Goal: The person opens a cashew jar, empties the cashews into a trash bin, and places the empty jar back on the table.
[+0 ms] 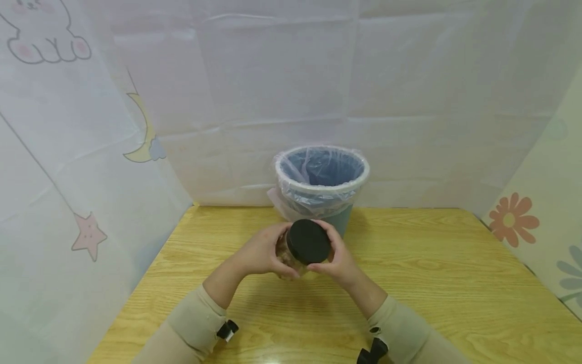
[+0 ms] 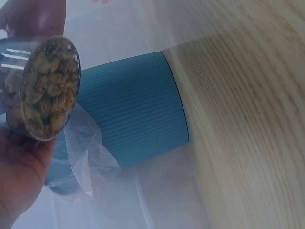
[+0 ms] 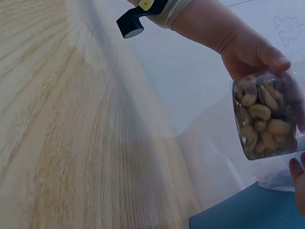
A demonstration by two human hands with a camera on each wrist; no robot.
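Observation:
A clear jar [image 1: 284,251] with a black lid [image 1: 310,241] is held up over the table, tilted so its lid leans to the right. My left hand [image 1: 261,252] grips the jar's body, its thumb along the near side. Around the lid, my right hand [image 1: 340,260] curls with thumb and fingers on opposite sides. Through the jar's bottom [image 2: 51,89] in the left wrist view, brown nuts show packed inside. The right wrist view shows cashew-like nuts [image 3: 262,117] through the jar's wall. Part of the right hand [image 3: 300,188] appears at that view's edge.
Behind the hands stands a blue trash bin [image 1: 338,222] with a white rim [image 1: 324,189] and a clear plastic liner [image 1: 291,194]. The wooden table [image 1: 432,273] reaches back to a pale sheet [image 1: 254,91] with cartoon prints at the sides.

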